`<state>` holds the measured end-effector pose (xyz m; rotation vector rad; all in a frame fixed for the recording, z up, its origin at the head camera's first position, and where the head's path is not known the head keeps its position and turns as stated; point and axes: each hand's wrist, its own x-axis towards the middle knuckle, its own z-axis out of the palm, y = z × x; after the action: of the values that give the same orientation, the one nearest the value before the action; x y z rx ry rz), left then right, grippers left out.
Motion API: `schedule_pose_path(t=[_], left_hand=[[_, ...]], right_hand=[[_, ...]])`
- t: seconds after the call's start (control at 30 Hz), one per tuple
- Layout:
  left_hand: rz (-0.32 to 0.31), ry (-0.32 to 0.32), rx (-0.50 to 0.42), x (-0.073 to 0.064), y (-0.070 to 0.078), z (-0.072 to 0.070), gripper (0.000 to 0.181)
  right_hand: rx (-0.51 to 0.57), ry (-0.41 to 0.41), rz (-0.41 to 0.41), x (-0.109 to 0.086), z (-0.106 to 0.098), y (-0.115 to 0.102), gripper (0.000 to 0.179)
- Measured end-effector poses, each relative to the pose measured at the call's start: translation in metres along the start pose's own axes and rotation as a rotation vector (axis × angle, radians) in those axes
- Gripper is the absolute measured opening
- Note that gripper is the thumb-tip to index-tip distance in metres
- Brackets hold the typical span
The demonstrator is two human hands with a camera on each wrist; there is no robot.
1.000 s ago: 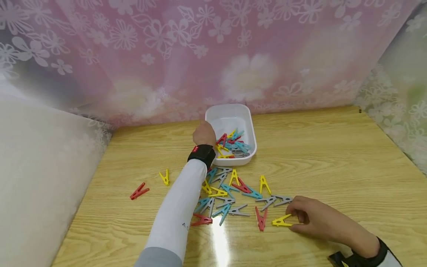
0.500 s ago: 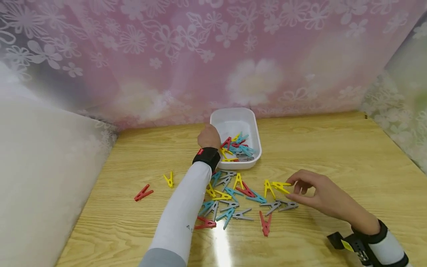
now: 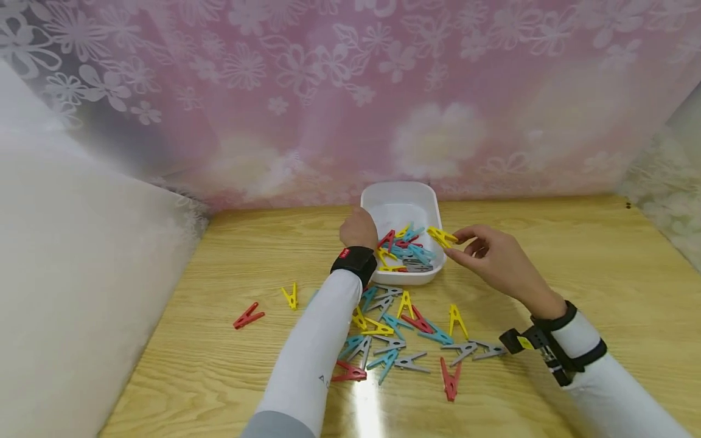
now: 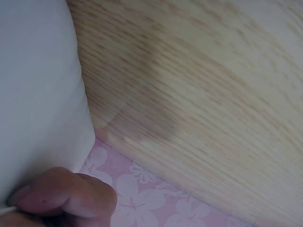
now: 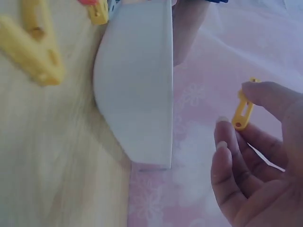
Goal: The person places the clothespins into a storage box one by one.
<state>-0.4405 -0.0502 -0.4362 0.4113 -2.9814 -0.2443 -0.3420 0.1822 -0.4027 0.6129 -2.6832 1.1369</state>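
My left hand grips the left rim of a white plastic box; its fingers curl over the edge in the left wrist view. My right hand pinches a yellow clothespin between thumb and fingers, above the box's right rim. The right wrist view shows that clothespin above the level of the rim, apart from the box wall. Inside the box, red, yellow, blue and grey clothespins lie heaped at the near end.
Several loose clothespins are scattered on the wooden table in front of the box. A red one and a yellow one lie farther left. A pink flowered cloth hangs behind the box.
My right hand has lifted the yellow clothespin from the table's right front and carried it up and forward to the box's right rim. The left hand keeps holding the box.
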Motion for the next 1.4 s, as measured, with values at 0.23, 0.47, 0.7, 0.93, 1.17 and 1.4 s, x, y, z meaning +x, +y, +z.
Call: schedule_pose_path(t=[0.23,0.47,0.7,0.93,1.17,1.4], left_hand=[[0.03,-0.022,0.03,-0.002,0.009,-0.001,0.022],[0.048,-0.025,0.017,-0.003,0.01,-0.004,0.024],[0.042,-0.039,-0.005,0.0,0.006,-0.005,0.026],[0.052,-0.084,0.012,0.005,-0.004,-0.008,0.032],[0.046,-0.097,0.003,0.011,-0.014,-0.01,0.036],[0.03,-0.107,-0.016,0.015,-0.025,-0.011,0.035]], right_hand=[[0.037,0.025,0.051,0.025,0.007,-0.005,0.053],[0.062,0.02,0.033,0.017,0.007,-0.001,0.05],[0.009,0.009,0.007,-0.013,-0.001,0.01,0.035],[-0.014,-0.066,-0.041,-0.046,0.002,0.019,0.025],[0.025,-0.304,0.015,-0.07,0.007,0.017,0.039],[-0.037,-0.431,0.017,-0.083,0.012,0.015,0.045]])
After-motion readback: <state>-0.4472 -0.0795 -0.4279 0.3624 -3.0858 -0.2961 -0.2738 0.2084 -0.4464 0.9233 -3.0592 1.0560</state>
